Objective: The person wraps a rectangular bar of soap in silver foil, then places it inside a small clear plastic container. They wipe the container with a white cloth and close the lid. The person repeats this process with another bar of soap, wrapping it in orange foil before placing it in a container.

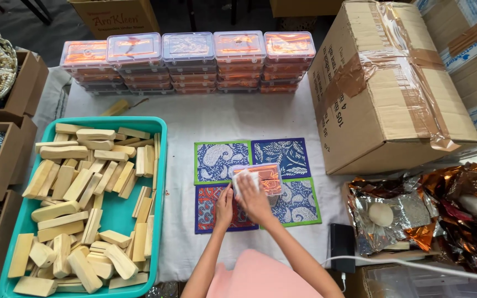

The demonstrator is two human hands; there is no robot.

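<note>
A small clear plastic box (269, 177) with orange contents lies on four patterned square mats (282, 156) in the middle of the white-covered table. My right hand (256, 200) presses a white cloth (244, 179) onto the box's left part. My left hand (224, 205) rests on the red and blue mat (208, 212), its fingers against the box's left corner. Both forearms reach in from the bottom edge.
A teal tray (161, 165) full of pale wooden blocks sits at the left. Stacks of similar clear boxes (189, 60) line the back. A large taped cardboard carton (382, 88) stands at the right, with crumpled foil wrappers (448, 209) in front of it. Cardboard boxes of beads (6, 94) stand at the far left.
</note>
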